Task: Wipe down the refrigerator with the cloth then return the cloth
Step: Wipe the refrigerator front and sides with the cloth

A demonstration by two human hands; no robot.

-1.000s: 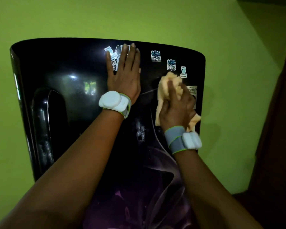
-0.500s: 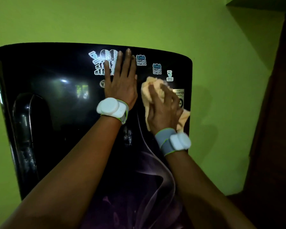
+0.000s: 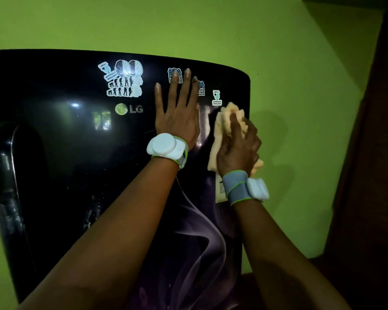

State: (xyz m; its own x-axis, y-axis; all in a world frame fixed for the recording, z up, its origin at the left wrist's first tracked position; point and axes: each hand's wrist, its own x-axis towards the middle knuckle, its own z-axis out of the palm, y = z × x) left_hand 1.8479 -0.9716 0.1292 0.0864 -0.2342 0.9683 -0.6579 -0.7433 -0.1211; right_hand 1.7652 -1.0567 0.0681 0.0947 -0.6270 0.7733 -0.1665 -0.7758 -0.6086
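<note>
The fridge (image 3: 61, 153) fills the left and middle of the head view, its dark glossy door facing the person. The left hand (image 3: 177, 117) lies flat on the door with fingers straight and spread, pointing to 12 o'clock, bracing just below the stickers (image 3: 121, 79). The right hand (image 3: 238, 148) has its fingers curled over the cloth (image 3: 227, 117), bunching it and pressing it against the door close to the fridge's right edge. The two hands are apart, the cloth at about 3 o'clock from the left hand and just beside it.

The cloth runs long from 12 to 6 o'clock, its top poking out above the fingers and a corner showing below the wrist at 5 o'clock. The right hand alone works it; the left only steadies.

By my reading the wipe is under way at the upper right of the door. The unwiped bulk of the door lies from 9 round to 6 o'clock of the cloth, so the stroke likely has to travel that way, and the braced left hand sits in its path toward 9 o'clock. Where the cloth is to be returned is not in view
</note>
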